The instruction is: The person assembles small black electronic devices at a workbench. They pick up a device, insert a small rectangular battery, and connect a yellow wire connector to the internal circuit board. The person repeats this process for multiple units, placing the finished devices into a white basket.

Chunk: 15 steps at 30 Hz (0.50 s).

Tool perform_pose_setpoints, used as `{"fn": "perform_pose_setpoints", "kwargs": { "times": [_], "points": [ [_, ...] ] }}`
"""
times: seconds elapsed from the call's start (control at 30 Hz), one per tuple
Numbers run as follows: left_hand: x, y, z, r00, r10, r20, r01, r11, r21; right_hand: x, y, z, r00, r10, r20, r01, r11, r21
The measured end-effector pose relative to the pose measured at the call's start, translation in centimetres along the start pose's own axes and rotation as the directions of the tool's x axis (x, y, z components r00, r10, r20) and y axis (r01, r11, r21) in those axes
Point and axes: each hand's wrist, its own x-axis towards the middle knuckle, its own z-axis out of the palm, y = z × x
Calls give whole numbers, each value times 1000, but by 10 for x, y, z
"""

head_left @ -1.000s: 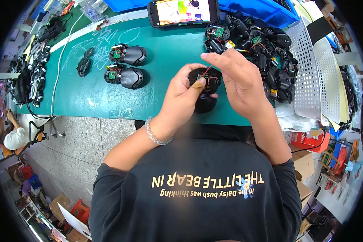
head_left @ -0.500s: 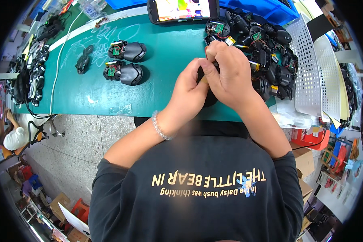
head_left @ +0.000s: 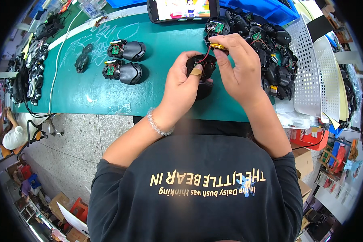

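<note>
Your left hand [head_left: 183, 80] is gripping the opened black casing [head_left: 207, 71] over the near side of the green table [head_left: 165, 44], hollow facing up, probably for a clear view inside. Your right hand [head_left: 241, 66] is pinching the yellow battery [head_left: 218, 46] in a narrow grip just beyond it, apparently holding the red wire [head_left: 207, 54] clear. Two similar casings [head_left: 130, 74] are lying well leftward, seemingly leaving working room; a heap of black parts [head_left: 276, 64] is sitting rightward, likely for easy reach.

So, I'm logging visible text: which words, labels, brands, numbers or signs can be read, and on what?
Black T-shirt: two pale lines, readable though upside down; I won't copy them.
Green table: pale scrawl, no legible word.
Phone: none legible.
Yellow piece, right hand: none legible.
</note>
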Motion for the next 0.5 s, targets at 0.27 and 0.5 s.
{"fn": "perform_pose_setpoints", "kwargs": {
  "times": [0.27, 0.5],
  "points": [
    [0, 4, 1, 996, 85, 40, -92, 975, 202, 2, -6, -6, 972, -31, 233, 94, 960, -262],
    [11, 8, 8, 997, 55, 62, -66, 978, 196, 10, 3, -6, 953, -111, 281, 202, 926, -319]
  ]
}}
